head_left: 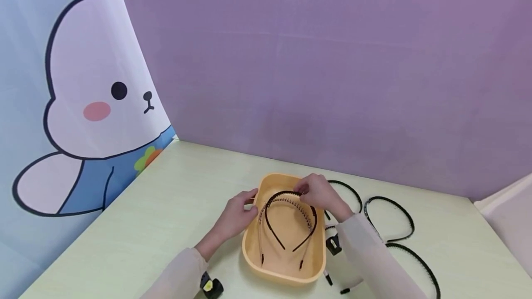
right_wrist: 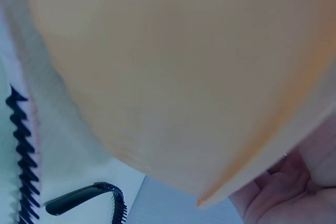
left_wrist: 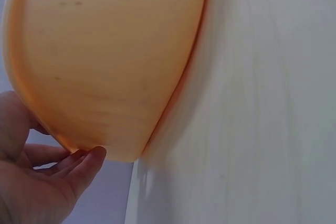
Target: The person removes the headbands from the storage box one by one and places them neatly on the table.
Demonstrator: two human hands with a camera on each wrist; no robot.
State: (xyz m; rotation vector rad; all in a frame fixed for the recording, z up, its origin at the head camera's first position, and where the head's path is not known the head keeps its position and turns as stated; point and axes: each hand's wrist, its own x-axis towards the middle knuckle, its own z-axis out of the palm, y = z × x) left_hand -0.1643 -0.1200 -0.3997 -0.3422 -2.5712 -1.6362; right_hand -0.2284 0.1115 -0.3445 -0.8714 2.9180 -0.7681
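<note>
A yellow-orange plastic basin (head_left: 287, 275) sits on the table in front of me. My left hand (head_left: 236, 216) grips its left rim, thumb and fingers meeting at the edge in the left wrist view, where the basin's outer wall (left_wrist: 115, 66) fills the upper left. Inside the basin lies a thin black toothed headband (head_left: 272, 231), over a pale headband (head_left: 261, 239) with dark tips. At the top of the black headband, the fingers of my right hand (head_left: 320, 193) pinch its band. The basin's wall (right_wrist: 173, 77) partly hides that hand in the right wrist view.
Several dark headbands lie right of the basin, including a black one (head_left: 428, 269) and a patterned one (head_left: 409, 216). A black clip (head_left: 334, 245) is by the basin's right side. Another black hair piece with a yellow flower (head_left: 213, 287) lies near my left sleeve. A purple wall (head_left: 316, 82) stands behind.
</note>
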